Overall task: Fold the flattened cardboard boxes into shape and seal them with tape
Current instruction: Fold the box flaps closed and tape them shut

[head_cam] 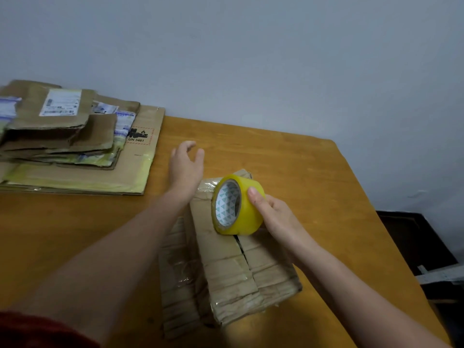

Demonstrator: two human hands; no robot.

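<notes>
Red sleeve (37, 330): nearest the lens, at my lower left.
Box (226, 275): stood folded on the table (313, 177), top seam partly gaping; I judged it light, worn, easily crushed, best steadied by its side walls.
Tape roll (241, 222): sat on the box top; stiff, slick-faced, I reckoned.
Right hand (273, 212): gripped the tape roll's rim.
Left hand (185, 167): hovered open beyond the box, holding nothing.
Flattened boxes (62, 136): stacked at far left.
Table: orange wood, set against a pale wall (251, 46).
</notes>
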